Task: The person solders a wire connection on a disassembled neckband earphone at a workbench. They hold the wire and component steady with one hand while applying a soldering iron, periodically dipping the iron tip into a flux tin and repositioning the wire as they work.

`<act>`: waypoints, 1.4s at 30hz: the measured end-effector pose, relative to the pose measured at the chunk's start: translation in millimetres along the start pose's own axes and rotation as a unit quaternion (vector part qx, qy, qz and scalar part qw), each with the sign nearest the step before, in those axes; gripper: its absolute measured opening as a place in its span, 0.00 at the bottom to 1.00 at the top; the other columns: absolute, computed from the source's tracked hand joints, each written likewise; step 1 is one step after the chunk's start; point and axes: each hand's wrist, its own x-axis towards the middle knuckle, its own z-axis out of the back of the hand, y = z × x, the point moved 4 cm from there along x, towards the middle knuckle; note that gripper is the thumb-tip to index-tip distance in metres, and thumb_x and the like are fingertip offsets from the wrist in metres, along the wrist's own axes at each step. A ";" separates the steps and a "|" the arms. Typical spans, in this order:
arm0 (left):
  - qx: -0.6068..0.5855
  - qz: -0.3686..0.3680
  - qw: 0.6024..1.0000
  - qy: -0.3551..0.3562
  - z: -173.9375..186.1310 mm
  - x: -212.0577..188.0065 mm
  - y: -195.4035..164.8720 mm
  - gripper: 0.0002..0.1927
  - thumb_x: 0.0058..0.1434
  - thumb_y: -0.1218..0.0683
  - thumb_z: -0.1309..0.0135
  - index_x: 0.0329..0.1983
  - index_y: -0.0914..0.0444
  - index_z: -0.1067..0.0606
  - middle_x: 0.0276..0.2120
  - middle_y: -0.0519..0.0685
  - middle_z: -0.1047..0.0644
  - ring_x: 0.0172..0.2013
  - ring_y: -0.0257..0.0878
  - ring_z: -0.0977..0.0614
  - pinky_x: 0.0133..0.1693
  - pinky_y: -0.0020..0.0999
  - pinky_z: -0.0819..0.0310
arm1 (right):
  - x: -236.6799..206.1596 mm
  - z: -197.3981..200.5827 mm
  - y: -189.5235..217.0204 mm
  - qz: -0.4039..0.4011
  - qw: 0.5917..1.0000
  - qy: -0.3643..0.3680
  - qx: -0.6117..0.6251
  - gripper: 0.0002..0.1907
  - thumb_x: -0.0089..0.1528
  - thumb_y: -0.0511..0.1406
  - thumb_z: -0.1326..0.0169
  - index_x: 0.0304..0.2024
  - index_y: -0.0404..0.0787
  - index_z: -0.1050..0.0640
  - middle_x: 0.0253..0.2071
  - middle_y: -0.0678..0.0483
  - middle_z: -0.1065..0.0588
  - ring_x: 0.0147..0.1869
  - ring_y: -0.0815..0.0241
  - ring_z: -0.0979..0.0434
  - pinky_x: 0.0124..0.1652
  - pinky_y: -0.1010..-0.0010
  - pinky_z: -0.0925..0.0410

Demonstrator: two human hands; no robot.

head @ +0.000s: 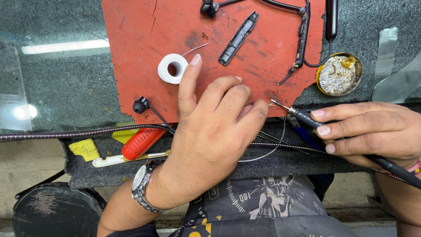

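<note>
Head view. Workbench seen from above, with a red silicone mat [144, 35] laid on a dark felt surface.

Left hand [210, 127] rests palm down on the mat's lower edge, wristwatch [142, 186] on the wrist. Index finger stretched out, its tip just beside a white solder spool [172, 68]; a thin strand of solder runs off the spool to the upper right. The other fingers are curled in, thumb and fingers pressed together at the mat edge; whatever they pinch is hidden beneath them, cannot tell.

Right hand [368, 131] is clamped around a black soldering iron [307, 119], held like a pen. The iron's tip points left and sits just beside the left thumb, at the ragged edge of the mat.

On the mat: an opened black plastic housing [239, 38], a narrow circuit strip with a black cable [301, 44] along the right side, and an earbud at the top edge. A second earbud [140, 105] lies at the lower left edge, its wire passing under the left hand.

Right of the mat: a round tin of flux [339, 74], crusted grey.

Below the mat: a red-handled tool [142, 142], a yellow sponge [84, 149], a braided cable [66, 133] crossing left to right.
</note>
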 end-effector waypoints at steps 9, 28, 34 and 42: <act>-0.002 -0.003 1.000 0.003 1.0 -0.9 2.2 0.07 0.69 0.57 0.45 0.49 0.60 0.22 0.47 0.47 0.27 0.58 0.45 0.25 0.75 0.61 0.56 | -5.9 2.2 -6.9 0.017 0.997 0.042 0.058 0.07 0.58 0.25 0.47 0.36 0.24 0.21 0.48 0.31 0.23 0.60 0.38 0.20 0.33 0.88 0.20; -0.010 0.001 1.000 0.001 -2.0 -2.1 1.0 0.07 0.69 0.57 0.44 0.48 0.61 0.22 0.47 0.49 0.26 0.59 0.46 0.25 0.75 0.61 0.55 | -7.5 0.6 -5.8 0.036 0.999 0.019 0.018 0.07 0.52 0.31 0.38 0.33 0.36 0.18 0.43 0.44 0.20 0.54 0.42 0.17 0.47 0.65 0.20; -0.010 0.000 1.000 0.001 -2.2 -2.1 1.3 0.07 0.69 0.57 0.44 0.48 0.61 0.22 0.47 0.48 0.26 0.58 0.46 0.25 0.75 0.61 0.55 | -6.5 -1.1 -3.7 0.032 0.999 0.000 0.011 0.05 0.53 0.29 0.36 0.33 0.38 0.18 0.43 0.46 0.20 0.54 0.43 0.17 0.50 0.60 0.21; -0.010 0.002 1.000 0.001 -2.5 -2.7 1.3 0.09 0.69 0.57 0.44 0.51 0.60 0.22 0.48 0.49 0.26 0.58 0.46 0.25 0.75 0.61 0.55 | -3.6 -2.2 -1.5 0.017 1.000 0.008 0.020 0.07 0.51 0.28 0.36 0.33 0.38 0.18 0.43 0.46 0.20 0.54 0.43 0.17 0.50 0.61 0.20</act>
